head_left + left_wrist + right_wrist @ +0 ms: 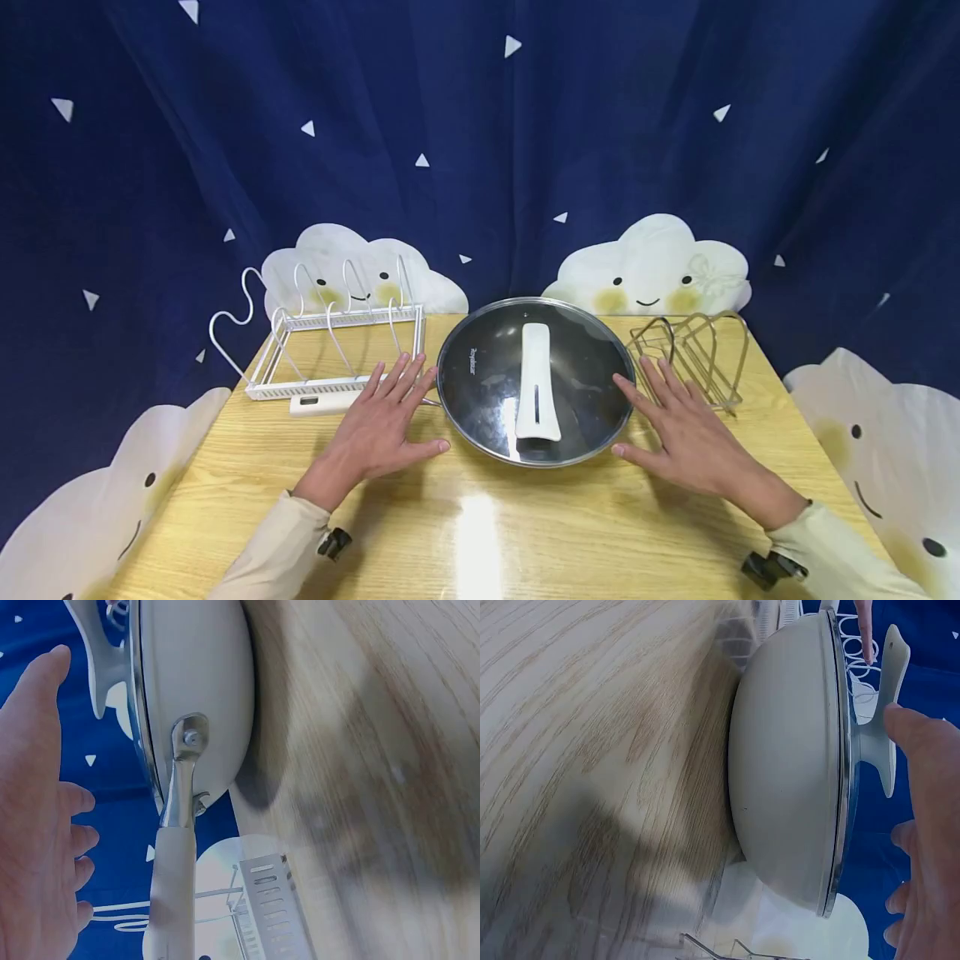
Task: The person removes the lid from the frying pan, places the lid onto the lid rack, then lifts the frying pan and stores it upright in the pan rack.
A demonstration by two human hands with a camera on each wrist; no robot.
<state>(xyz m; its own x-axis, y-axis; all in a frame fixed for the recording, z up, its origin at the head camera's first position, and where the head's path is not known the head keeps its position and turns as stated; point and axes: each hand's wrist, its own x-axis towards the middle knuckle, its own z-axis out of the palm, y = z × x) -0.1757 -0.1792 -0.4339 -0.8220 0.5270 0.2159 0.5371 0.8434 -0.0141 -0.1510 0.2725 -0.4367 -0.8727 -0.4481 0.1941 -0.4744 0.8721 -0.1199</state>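
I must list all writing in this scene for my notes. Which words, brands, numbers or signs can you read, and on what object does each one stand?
Glass lid on the pan: one small white brand word near its left edge, too small and blurred to read.
Lid handle: dark slot, no text.
White rack, wire rack, table, curtain: no writing; the curtain shows only white triangles and cloud faces.
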